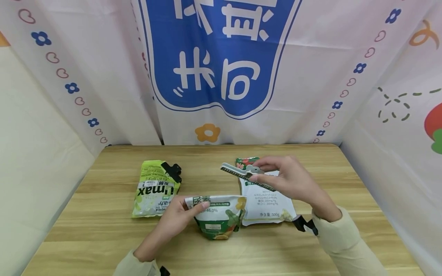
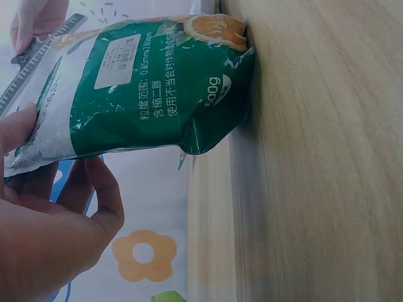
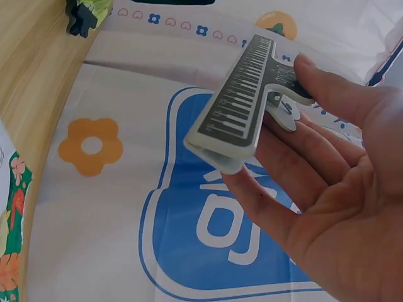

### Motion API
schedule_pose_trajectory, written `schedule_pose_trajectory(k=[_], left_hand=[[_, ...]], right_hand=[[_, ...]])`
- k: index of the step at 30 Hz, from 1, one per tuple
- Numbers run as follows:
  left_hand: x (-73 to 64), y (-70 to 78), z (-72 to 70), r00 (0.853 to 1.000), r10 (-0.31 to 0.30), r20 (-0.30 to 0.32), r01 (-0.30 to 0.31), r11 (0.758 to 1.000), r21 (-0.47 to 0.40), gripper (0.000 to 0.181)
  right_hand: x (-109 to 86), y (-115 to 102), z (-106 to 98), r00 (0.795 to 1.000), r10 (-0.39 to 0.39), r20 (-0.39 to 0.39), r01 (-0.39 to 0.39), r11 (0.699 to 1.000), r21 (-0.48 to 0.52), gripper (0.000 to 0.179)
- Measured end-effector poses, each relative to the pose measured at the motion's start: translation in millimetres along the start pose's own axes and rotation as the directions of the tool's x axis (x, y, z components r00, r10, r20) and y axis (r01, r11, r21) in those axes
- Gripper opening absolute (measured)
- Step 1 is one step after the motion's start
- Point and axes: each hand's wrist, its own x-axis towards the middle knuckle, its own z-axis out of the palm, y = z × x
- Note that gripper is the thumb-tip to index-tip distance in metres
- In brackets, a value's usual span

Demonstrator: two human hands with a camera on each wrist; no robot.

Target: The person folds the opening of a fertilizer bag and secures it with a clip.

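My left hand (image 1: pixel 177 216) pinches the top edge of a green and white fertilizer bag (image 1: pixel 215 218), thumb on the front and fingers behind. Its base rests on or near the wooden table, upright and leaning a little. Above and to the right, my right hand (image 1: pixel 281 176) holds a long grey-white bag clip (image 3: pixel 236 104) with a piano-key pattern, thumb on one handle and fingers on the other. The clip is in the air, apart from the bag. Beneath the right hand lies a second white bag (image 1: pixel 266 207), flat on the table, its far part partly hidden by the hand and clip.
A lime-green bag (image 1: pixel 152 191) with a black clip (image 1: pixel 172 171) on its upper corner lies left on the wooden table (image 1: pixel 103 234). Printed cloth (image 1: pixel 310 76) hangs behind the table's back edge and along its sides.
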Motion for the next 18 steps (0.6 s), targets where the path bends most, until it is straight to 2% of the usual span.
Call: schedule_pose_trajectory(k=[7,13,18], left_hand=[[0.9,-0.5,0.4,1.000,0.003,0.005,-0.003,1.000,-0.003,0.026],[0.3,-0.4,0.1,1.000,-0.006,0.002,0.006,1.000,-0.010,0.026],[0.7,0.4,0.8,1.000,0.002,0.007,-0.002,1.000,-0.017,0.027]], right_hand=[[2.1,-10.8,3.4,0.999,-0.023,0.034,0.022,0.999,0.030,0.027],[4.8,-21.2,11.1,0.992,-0.115,0.057,0.117,0.992,-0.036,0.023],[5.1,-32.4,19.4,0.976,-0.211,0.048,0.215,0.970,-0.117,0.017]])
